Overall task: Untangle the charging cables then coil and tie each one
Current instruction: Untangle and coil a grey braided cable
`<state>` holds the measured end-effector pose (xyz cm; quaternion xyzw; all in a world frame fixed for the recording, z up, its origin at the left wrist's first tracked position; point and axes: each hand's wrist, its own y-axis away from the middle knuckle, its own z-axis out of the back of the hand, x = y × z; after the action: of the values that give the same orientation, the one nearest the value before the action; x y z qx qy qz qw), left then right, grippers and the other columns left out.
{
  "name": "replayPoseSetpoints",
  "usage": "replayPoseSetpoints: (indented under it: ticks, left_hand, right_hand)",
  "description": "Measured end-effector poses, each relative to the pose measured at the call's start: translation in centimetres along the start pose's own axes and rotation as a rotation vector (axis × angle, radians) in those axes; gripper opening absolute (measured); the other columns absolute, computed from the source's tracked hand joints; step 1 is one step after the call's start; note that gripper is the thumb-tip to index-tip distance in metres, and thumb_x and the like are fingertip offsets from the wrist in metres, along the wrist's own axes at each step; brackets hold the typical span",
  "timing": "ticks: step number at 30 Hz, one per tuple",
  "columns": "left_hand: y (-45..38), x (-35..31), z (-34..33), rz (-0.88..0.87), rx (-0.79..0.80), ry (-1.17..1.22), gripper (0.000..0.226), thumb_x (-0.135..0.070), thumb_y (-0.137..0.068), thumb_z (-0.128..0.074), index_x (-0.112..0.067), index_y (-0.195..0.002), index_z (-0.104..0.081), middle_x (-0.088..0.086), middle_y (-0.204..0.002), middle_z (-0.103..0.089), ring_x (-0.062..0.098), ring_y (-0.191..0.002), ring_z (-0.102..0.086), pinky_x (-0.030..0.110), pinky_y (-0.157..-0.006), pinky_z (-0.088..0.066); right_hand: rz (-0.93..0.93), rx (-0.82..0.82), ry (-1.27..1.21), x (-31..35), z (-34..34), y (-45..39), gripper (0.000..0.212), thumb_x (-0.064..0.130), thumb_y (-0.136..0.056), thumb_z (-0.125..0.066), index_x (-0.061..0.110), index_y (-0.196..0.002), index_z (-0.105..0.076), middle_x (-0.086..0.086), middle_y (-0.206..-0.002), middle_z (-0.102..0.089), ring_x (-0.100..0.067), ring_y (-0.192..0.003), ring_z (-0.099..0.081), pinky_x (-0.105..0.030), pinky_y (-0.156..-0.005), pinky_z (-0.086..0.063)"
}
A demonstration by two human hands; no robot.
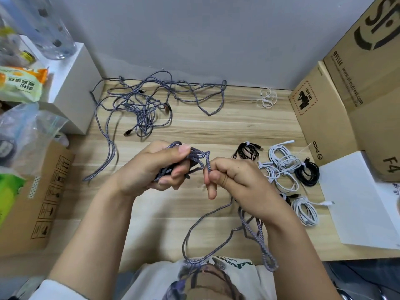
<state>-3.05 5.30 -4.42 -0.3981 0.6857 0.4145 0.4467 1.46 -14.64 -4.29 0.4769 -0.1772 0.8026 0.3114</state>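
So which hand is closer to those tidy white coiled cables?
The right hand: the white coiled cables lie just beside it. The left hand is farther off, across the grey cable.

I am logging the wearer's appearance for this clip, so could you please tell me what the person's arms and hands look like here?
Both forearms are bare, with no gloves, rings, watch or bracelet showing on the left hand or the right hand. A white sleeve shows at the left upper arm, bottom left. The nails are short and unpainted.
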Motion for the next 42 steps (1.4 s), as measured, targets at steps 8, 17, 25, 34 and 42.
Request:
replayPoseSetpoints:
  ticks: [8, 17, 25, 34, 42]
  left_hand:
    - [-0.6, 0.2, -0.3, 0.14, -0.028, -0.23, 0.046, -0.036, -0.078, -0.068, -0.02, -0.042, -0.046, -0.006, -0.038, -0.031, 0.011, -0.038, -0.025, 0.016, -0.039, -0.016]
    - [-1.0, 0.5, -0.9, -0.186, 0.539, 0.412, 0.034, -0.039, -0.095, -0.047, -0.023, -0.065, -0.043, -0.005, -0.038, -0.025, 0.011, -0.033, -0.017, 0.027, -0.053, -0.04]
    - [-2.5, -1.4, -0.6, -0.455, 0.239, 1.246, 0.016, -0.013, -0.093, -0.053, 0.002, -0.087, -0.056, 0.006, -0.054, -0.038, 0.015, -0.035, -0.026, 0.029, -0.068, -0.043]
    - [-3.9, 1.9, -2.0, -0.378, -0.573, 0.012, 0.018, -0.021, -0.09, -0.051, -0.013, -0.107, -0.053, -0.006, -0.056, -0.058, 0.007, -0.043, -0.05, 0.017, -0.051, -0.041]
    - [-3.2, 2.1, -1.6, -0.198, -0.339, -0.545, 0.019, -0.036, -0.082, -0.058, -0.023, -0.093, -0.063, 0.003, -0.062, -0.061, 0.01, -0.06, -0.057, 0.019, -0.06, -0.045]
  right_hand:
    - [-0.034, -0.095, -0.86, 0.2, 0.2, 0.5, 0.025, 0.045, -0.084, -0.059, 0.025, -0.069, -0.056, 0.011, -0.052, -0.037, -0.011, -0.046, -0.043, -0.015, -0.05, -0.037]
    - [-0.308, -0.253, -1.06, 0.0, -2.0, -1.5, 0.045, 0.039, -0.081, -0.062, 0.023, -0.044, -0.043, 0.006, -0.039, -0.028, -0.008, -0.031, -0.031, -0.017, -0.036, -0.029]
    - [-0.39, 0.25, -0.785, 1.6, -3.8, -0.9, 0.042, 0.035, -0.089, -0.056, 0.017, -0.054, -0.043, 0.007, -0.04, -0.033, -0.005, -0.03, -0.03, -0.016, -0.035, -0.033]
    - [-0.416, 0.274, -0.387, 2.0, -3.5, -0.4, 0.021, 0.02, -0.091, -0.059, 0.018, -0.076, -0.045, 0.011, -0.042, -0.043, -0.006, -0.04, -0.034, -0.02, -0.041, -0.029]
    - [-0.384, 0.278, -0.583, 2.6, -1.1, 0.4, 0.028, 0.024, -0.075, -0.058, 0.012, -0.099, -0.059, -0.002, -0.06, -0.041, -0.006, -0.051, -0.036, -0.016, -0.046, -0.026]
